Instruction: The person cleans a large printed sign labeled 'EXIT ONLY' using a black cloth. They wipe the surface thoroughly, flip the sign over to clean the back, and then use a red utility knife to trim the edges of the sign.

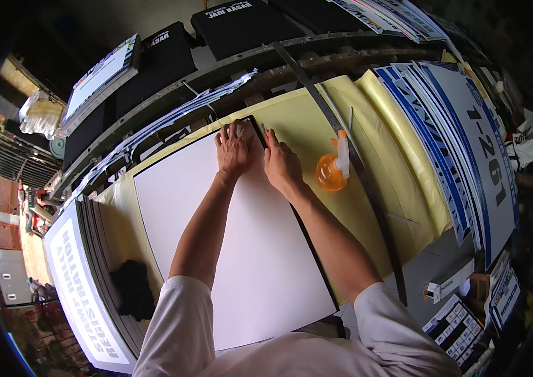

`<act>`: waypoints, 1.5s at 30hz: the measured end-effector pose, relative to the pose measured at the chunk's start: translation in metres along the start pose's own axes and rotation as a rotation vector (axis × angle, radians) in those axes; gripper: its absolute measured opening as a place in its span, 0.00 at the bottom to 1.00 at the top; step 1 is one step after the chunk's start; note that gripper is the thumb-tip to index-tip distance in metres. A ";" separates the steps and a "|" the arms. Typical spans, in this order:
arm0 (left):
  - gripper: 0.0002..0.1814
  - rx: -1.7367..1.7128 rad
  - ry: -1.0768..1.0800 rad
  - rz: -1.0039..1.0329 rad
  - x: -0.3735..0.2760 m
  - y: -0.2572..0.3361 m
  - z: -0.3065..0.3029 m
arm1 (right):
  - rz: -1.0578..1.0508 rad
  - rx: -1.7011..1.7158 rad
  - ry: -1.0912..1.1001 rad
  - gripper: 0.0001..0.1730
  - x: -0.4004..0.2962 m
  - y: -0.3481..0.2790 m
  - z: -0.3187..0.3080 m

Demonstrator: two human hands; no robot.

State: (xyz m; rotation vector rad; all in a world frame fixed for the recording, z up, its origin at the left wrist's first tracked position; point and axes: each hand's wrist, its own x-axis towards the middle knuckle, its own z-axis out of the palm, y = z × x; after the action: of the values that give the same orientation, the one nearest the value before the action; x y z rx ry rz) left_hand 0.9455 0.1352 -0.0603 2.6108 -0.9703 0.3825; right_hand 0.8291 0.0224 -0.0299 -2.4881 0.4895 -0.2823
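A large white board or sheet with a black edge (257, 264) lies before me on yellow paper (294, 113). My left hand (234, 147) presses on its far end with the fingers spread, holding nothing that I can see. Just right of it, at the black edge near the far corner, my right hand (283, 160) is closed around a small red-handled tool (267, 133), possibly a utility knife; the fingers hide most of it. A spray bottle of orange liquid (332, 172) stands on the yellow paper to the right of my right hand.
A long dark metal straightedge (370, 188) runs along the right. Stacks of printed boards stand at the left (82, 292) and right (478, 141). Behind a dark metal rail (153, 101) lie black printed shirts (247, 28) and another board stack (101, 80). Black cloth (134, 290) lies near my left arm.
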 end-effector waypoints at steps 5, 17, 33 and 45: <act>0.35 -0.010 -0.040 -0.042 0.001 0.000 0.003 | -0.066 -0.059 0.043 0.31 0.027 -0.002 0.019; 0.36 0.001 -0.051 -0.072 0.001 -0.003 -0.002 | -0.043 0.011 -0.065 0.32 0.044 -0.008 0.012; 0.33 0.043 -0.024 -0.040 0.001 -0.004 0.002 | -0.066 -0.031 -0.098 0.33 0.046 -0.013 0.016; 0.32 0.066 0.002 -0.013 0.000 -0.007 0.006 | -0.032 -0.031 -0.132 0.34 0.043 -0.024 0.011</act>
State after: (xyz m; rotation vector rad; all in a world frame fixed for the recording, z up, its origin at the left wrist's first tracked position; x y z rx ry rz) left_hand 0.9511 0.1383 -0.0669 2.6739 -0.9552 0.4208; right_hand 0.8784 0.0292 -0.0205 -2.5265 0.4023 -0.1228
